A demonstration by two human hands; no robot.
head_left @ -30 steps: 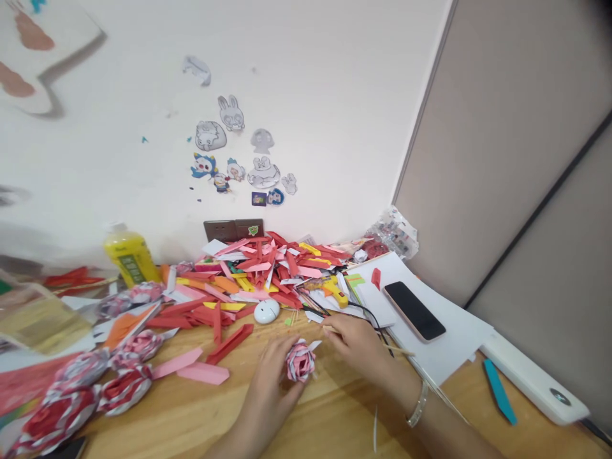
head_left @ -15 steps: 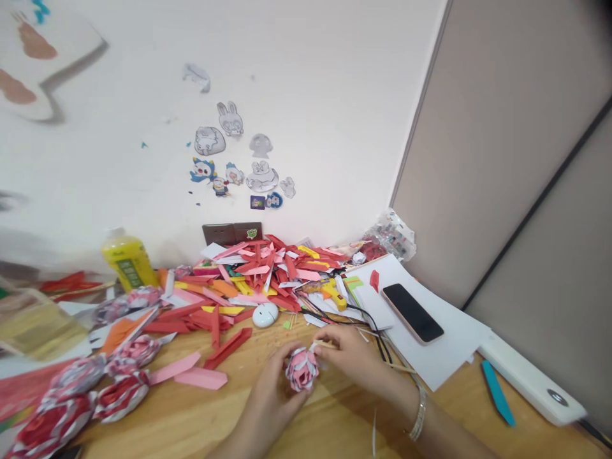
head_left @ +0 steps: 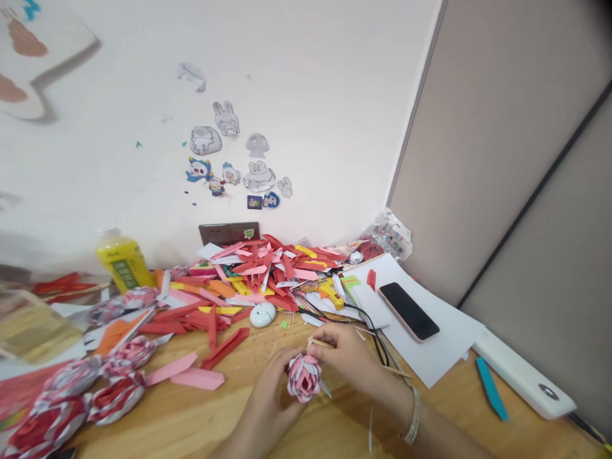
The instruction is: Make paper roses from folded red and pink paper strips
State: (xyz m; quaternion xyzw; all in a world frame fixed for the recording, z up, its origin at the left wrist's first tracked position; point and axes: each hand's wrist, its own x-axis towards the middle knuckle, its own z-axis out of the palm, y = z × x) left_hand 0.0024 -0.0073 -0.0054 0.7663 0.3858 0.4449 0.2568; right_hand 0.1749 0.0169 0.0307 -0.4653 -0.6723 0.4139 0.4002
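Though handheld, flower's near edge (head_left: 305, 396) free.

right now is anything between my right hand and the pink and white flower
Nothing visible blocks the way: the right hand, pinching a thin stick, is close beside the paper flower, and the left hand holds its other side.

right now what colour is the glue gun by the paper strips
Yellow, best seen in the head view.
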